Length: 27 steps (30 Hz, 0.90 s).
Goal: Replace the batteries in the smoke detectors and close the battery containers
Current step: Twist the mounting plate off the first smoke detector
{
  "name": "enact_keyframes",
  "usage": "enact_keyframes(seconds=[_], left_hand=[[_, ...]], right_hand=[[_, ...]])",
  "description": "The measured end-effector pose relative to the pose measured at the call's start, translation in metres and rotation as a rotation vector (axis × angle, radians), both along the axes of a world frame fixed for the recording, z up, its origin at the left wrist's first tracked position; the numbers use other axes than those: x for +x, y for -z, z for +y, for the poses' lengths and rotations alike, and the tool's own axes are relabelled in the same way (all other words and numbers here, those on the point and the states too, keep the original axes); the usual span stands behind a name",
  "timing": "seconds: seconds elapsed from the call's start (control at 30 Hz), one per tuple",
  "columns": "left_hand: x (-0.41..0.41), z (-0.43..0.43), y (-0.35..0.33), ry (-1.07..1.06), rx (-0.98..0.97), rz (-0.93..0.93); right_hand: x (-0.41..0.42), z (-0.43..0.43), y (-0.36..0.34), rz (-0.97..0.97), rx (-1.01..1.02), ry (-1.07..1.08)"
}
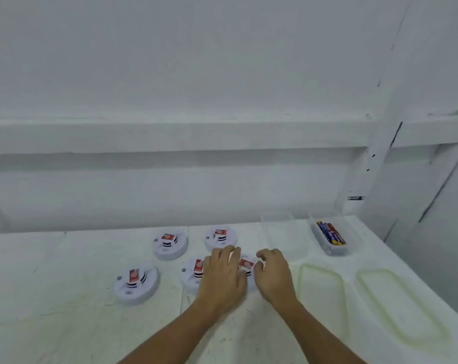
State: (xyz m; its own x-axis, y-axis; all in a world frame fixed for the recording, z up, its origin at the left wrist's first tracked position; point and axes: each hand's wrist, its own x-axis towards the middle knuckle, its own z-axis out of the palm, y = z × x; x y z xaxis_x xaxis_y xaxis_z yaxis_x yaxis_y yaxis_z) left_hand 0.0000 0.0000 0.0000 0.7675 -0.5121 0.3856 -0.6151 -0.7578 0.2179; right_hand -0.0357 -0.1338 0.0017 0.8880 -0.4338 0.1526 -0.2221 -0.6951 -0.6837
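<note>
Five smoke detectors (pixel 170 245) lie on the worktop (pixel 65 324). My left hand (pixel 222 274) rests released fingers on the middle detector (pixel 246 264); my right hand (pixel 274 274) curls at its 3 o'clock, grasp I cannot tell.

Smoke detectors (pixel 145 290): smooth white plastic. Battery container (pixel 337 251): clear glossy plastic. Table (pixel 65 324): matt white covering, scuffed and stained.

five smoke detectors (pixel 170 245) crowd the middle of the counter (pixel 65 324), narrow gaps between them; the left hand (pixel 222 277) and right hand (pixel 274 274) overlap the near right pair. two clear containers (pixel 283 237) and two flat lids (pixel 322 292) fill the right side. bare counter lies left and in front.
</note>
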Motion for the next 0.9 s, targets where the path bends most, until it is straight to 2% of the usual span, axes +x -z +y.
enact_keyframes(seconds=[0.1,0.2,0.23,0.33,0.47,0.67,0.8,0.9], left_hand=[[-0.01,-0.005,0.018,0.078,-0.018,0.083],[-0.014,-0.009,0.035,0.077,-0.021,0.11],[-0.013,-0.01,0.04,0.06,-0.057,0.091],[-0.018,-0.01,0.041,0.052,-0.113,0.19],[-0.021,-0.007,0.051,0.048,-0.303,0.244],[-0.037,-0.001,0.052,0.091,-0.463,0.264],[-0.051,0.007,0.039,0.094,-0.717,0.34],[-0.058,0.015,0.029,-0.026,-0.888,0.464]], right_hand=[[-0.006,-0.001,0.012,0.121,0.003,0.06],[-0.005,0.001,0.018,0.196,0.115,0.058],[-0.003,0.0,0.02,0.191,0.157,0.053],[-0.002,-0.004,0.022,0.188,0.255,0.042],[-0.011,-0.005,0.014,0.136,0.539,0.038],[-0.027,-0.009,0.001,0.044,0.797,0.03],[-0.042,-0.009,-0.009,0.0,0.778,-0.038],[-0.051,-0.005,-0.012,-0.011,0.587,-0.082]])
